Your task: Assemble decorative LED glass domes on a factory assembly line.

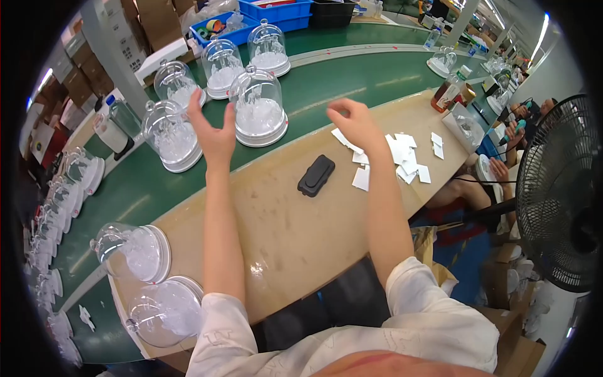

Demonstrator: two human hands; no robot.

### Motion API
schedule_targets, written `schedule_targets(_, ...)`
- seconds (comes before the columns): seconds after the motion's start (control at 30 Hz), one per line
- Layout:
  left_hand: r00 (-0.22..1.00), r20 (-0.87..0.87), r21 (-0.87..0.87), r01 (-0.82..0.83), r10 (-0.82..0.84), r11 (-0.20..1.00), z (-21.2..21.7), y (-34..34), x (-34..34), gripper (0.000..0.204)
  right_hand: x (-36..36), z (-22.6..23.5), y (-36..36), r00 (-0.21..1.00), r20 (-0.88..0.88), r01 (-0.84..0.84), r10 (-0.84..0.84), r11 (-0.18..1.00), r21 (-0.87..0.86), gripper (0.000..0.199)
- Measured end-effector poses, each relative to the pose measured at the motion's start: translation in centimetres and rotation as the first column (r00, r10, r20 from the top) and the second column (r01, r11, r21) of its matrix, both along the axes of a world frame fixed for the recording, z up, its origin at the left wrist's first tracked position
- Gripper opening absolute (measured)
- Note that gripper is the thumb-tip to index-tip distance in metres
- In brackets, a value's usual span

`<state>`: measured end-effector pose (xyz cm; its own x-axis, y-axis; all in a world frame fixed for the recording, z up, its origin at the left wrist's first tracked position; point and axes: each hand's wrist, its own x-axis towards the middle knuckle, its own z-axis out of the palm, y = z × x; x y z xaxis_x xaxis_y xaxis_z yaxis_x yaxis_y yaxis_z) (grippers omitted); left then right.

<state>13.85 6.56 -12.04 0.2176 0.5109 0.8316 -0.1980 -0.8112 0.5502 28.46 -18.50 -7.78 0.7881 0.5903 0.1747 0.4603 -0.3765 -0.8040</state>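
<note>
My left hand (215, 138) is raised with thumb and fingers spread and nothing between them. It is nearest to a clear glass dome (256, 103) on a white base, holding a pale figure, and to a similar dome (171, 135) on its left. My right hand (357, 124) hovers over the far side of the tan work board (270, 232), its fingers loosely curved with a gap from the thumb and nothing visible in them. Flat white squares (402, 154) lie scattered beside and partly behind the right forearm. Between my arms rests a small black case-like object (316, 175).
More domes stand on the green surface (326, 75); two others (154, 251) lie tipped at the board's left end. Blue bins (276, 11) are at the back. A bottle of reddish liquid (445, 94) stands far right, near a black fan (559, 195) and a co-worker's hands (499, 169).
</note>
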Motion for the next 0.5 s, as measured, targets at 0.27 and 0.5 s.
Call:
schedule_targets(0.27,0.932,-0.331,-0.252,0.063,-0.147,0.966,-3.6,-1.5,1.4,0.117,1.4,-5.5,-3.8,0.966,0.224,0.216,-0.126,0.872,-0.439,0.048)
schedule_targets(0.5,0.936,-0.289,-0.349,0.093,-0.202,0.933,-4.5,-0.7,1.5,0.126,3.3,-8.0,-0.9,0.915,0.384,0.309,-0.124,0.829,-0.466,0.054)
